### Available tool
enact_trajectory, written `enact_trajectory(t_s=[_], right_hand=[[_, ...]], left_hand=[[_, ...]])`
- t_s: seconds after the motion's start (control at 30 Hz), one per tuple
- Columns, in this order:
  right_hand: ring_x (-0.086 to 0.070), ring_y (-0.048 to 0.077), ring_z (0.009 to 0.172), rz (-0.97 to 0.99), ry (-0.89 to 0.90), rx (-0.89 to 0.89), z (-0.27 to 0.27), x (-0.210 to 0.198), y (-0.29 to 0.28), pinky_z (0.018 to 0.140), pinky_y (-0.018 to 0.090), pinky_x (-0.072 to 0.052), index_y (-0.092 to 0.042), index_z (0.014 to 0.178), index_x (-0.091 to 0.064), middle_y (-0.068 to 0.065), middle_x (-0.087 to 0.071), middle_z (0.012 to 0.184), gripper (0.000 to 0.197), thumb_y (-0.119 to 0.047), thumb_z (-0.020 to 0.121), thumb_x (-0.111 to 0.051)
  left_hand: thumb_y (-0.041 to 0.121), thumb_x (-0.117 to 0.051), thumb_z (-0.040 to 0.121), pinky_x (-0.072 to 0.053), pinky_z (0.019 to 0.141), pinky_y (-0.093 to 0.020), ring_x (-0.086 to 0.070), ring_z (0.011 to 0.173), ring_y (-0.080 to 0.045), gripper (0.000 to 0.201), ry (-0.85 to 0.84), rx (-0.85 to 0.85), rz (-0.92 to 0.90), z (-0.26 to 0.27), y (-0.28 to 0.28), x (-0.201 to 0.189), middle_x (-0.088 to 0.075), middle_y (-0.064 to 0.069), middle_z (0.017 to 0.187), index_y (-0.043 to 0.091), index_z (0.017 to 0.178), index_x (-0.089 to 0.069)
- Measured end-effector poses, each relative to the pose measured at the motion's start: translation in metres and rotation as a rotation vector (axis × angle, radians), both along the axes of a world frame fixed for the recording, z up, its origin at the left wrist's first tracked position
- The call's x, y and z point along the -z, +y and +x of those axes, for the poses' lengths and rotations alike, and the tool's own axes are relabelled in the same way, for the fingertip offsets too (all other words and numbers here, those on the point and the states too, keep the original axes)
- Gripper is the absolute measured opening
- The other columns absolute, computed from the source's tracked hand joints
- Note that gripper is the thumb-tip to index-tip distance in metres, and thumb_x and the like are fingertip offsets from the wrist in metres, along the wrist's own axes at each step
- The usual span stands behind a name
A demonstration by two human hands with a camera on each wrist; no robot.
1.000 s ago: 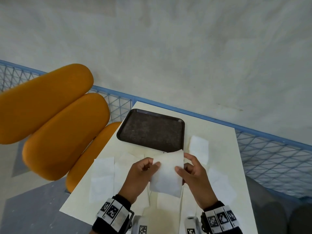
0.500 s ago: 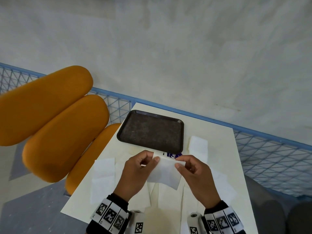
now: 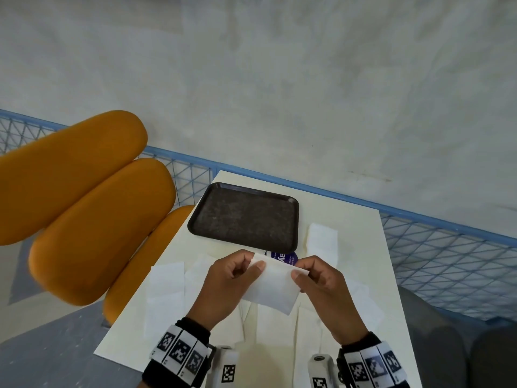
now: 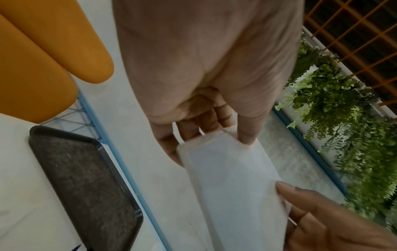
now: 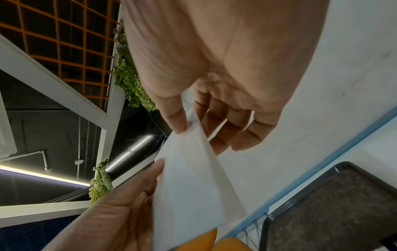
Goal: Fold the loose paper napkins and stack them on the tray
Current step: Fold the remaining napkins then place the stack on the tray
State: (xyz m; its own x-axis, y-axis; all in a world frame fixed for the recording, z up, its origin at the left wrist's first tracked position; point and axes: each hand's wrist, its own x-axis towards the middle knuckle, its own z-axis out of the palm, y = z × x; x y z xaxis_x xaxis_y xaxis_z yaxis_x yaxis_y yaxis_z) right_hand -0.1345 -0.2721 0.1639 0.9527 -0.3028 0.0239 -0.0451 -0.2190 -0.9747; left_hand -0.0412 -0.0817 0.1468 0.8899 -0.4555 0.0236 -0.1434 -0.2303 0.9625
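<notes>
While we hold the napkin (image 3: 272,287) aloft, left hand (image 3: 223,287) and right hand (image 3: 326,287) pinching its upper corners, long axis running hand to hand, tray (image 3: 291,219) lies straight ahead, bare, equally near both.

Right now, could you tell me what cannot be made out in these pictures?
- Sticker text, head view: mostly covered by the held napkin and the tray edge.
- Fingers behind the napkin, head view: left hand and right hand show mostly thumbs.
- Napkins on the table: pale on pale, the count near the wrists is unclear.
- Napkin's layers, left wrist view: blurred.
</notes>
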Motion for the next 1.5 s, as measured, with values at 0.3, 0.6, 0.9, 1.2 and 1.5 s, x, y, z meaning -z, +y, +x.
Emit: enact_trajectory(t_s=[0.3, 0.6, 0.9, 1.2, 1.5], right_hand=[[-0.064, 0.009, 0.078, -0.025, 0.026, -0.024, 0.0, -0.001, -0.023, 0.072, 0.019, -0.051, -0.024, 0.098, -0.074, -0.003, -0.072, 0.084, 0.008, -0.019, 0.092, -0.071], [-0.062, 0.005, 0.074, -0.256, 0.053, -0.11, 0.003, 0.002, -0.052, 0.066, 0.013, -0.046, -0.023, 0.087, -0.07, -0.014, -0.068, 0.078, 0.013, -0.032, 0.096, -0.065], [-0.067, 0.015, 0.083, 0.128, 0.027, 0.006, -0.006, 0.014, -0.083, 0.073, 0.034, -0.056, -0.026, 0.099, -0.07, 0.004, -0.072, 0.09, 0.008, -0.026, 0.092, -0.067], [-0.059, 0.016, 0.067, 0.135, 0.057, 0.09, -0.002, 0.042, -0.099, 0.063, 0.035, -0.051, -0.025, 0.078, -0.071, 0.002, -0.068, 0.076, 0.023, -0.007, 0.092, -0.067], [-0.067, 0.018, 0.071, 0.103, 0.003, 0.04, 0.009, 0.058, -0.124, 0.067, 0.023, -0.054, -0.019, 0.082, -0.08, 0.004, -0.075, 0.081, 0.032, 0.011, 0.085, -0.068]], left_hand=[[0.042, -0.06, 0.094, -0.055, 0.066, -0.013, -0.062, 0.089, 0.005, 0.009, -0.013, 0.024, 0.024, -0.008, -0.027, 0.001, -0.065, 0.029, 0.09, 0.034, 0.091, -0.064], [0.055, -0.053, 0.083, -0.05, 0.062, -0.007, -0.062, 0.086, 0.011, 0.018, -0.069, 0.019, 0.08, -0.011, -0.063, -0.007, -0.062, 0.039, 0.083, 0.039, 0.086, -0.061], [0.039, -0.06, 0.097, -0.058, 0.071, -0.03, -0.065, 0.08, -0.008, 0.015, 0.162, -0.202, -0.12, -0.015, -0.091, -0.008, -0.07, 0.012, 0.086, 0.043, 0.085, -0.069], [0.024, -0.068, 0.094, -0.063, 0.073, -0.034, -0.072, 0.082, -0.012, 0.023, 0.335, -0.138, -0.097, -0.025, -0.112, 0.011, -0.074, 0.006, 0.082, 0.035, 0.074, -0.07], [0.012, -0.07, 0.092, -0.061, 0.08, -0.035, -0.068, 0.074, -0.019, 0.033, 0.564, -0.134, -0.118, -0.007, -0.119, 0.031, -0.064, -0.006, 0.07, 0.02, 0.06, -0.067]])
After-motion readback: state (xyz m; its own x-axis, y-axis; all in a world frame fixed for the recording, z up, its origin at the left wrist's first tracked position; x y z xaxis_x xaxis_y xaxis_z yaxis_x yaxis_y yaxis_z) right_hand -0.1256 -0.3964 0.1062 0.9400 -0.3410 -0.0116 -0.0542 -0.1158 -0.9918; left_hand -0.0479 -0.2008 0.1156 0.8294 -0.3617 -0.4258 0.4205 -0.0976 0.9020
